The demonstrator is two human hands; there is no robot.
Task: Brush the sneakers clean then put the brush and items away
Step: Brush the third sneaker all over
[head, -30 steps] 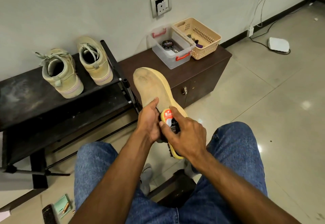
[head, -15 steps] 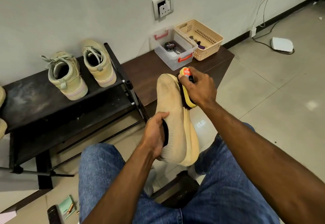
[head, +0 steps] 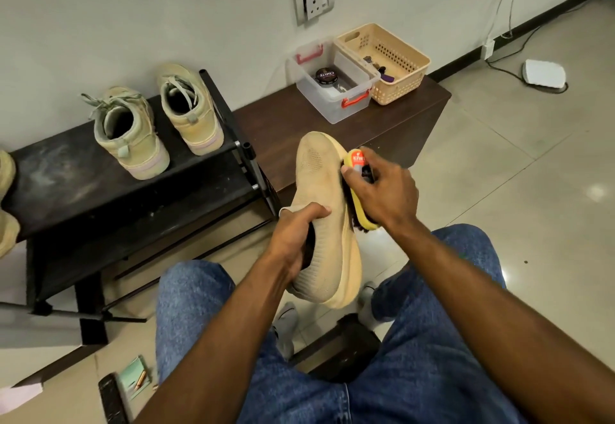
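In the head view, the tan knit sneaker (head: pixel 321 217) is held in the air above the lap, its long axis running from the heel near the body up and away to the toe. The left hand (head: pixel 293 240) is clenched around the collar of the sneaker, with the thumb laid across the upper. The brush (head: pixel 357 190) is grasped by the right hand (head: pixel 386 190) and lies along the right flank of the sneaker, bristles against the knit, roughly parallel to that long axis. The right hand is therefore the nearer to the toe, and a further stroke is judged to run along that axis. Behind, a dark shoe rack (head: pixel 83 187) carries a second pair of sneakers (head: pixel 156 124). A brown cabinet (head: pixel 399 120) bears a clear storage box (head: pixel 332 91) containing a polish tin (head: pixel 325 76) and, touching it, a beige basket (head: pixel 392 61). The floor is of pale glossy tile (head: pixel 532 190).
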